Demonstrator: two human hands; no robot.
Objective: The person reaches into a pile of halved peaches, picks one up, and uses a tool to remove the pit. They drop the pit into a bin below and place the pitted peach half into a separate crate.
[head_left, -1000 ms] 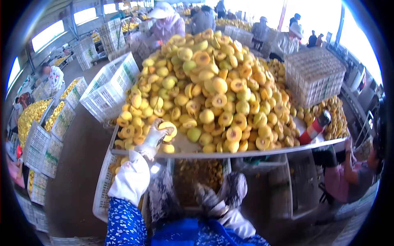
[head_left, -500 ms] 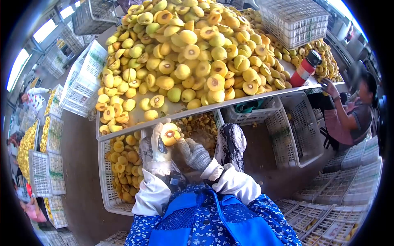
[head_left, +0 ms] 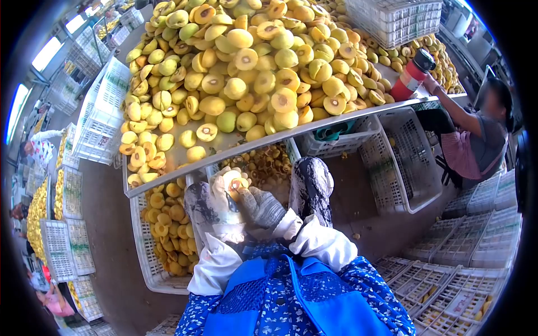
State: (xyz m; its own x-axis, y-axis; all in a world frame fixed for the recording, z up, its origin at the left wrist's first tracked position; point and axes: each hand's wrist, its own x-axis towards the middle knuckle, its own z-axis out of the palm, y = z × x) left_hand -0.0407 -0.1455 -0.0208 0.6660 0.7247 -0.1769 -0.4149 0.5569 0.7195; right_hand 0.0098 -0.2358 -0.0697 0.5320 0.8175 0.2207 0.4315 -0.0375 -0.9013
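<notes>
In front of my knees, my left hand (head_left: pixel 220 196), in a pale glove, is closed around a cut yellow peach half (head_left: pixel 233 179) with its reddish-brown centre showing. My right hand (head_left: pixel 263 209), in a grey knitted glove, is closed, with its fingertips against the near side of that peach. Whatever the right fingers hold, if anything, is hidden. Just beyond my hands runs the metal table edge (head_left: pixel 224 155), and a large pile of halved peaches (head_left: pixel 241 87) covers much of the table.
Left of my legs stands a white crate (head_left: pixel 143 246) with peach halves. Brown scraps (head_left: pixel 266 166) lie under the table. A red bottle (head_left: pixel 412 77) is near a co-worker's hand (head_left: pixel 430 84). Empty-looking crates (head_left: pixel 414 162) stand right, stacked crates (head_left: pixel 459 291) lower right.
My right fingers have come onto the peach, which is now tilted and partly covered. The co-worker's arm has reached to the red bottle. The whole view has shifted slightly.
</notes>
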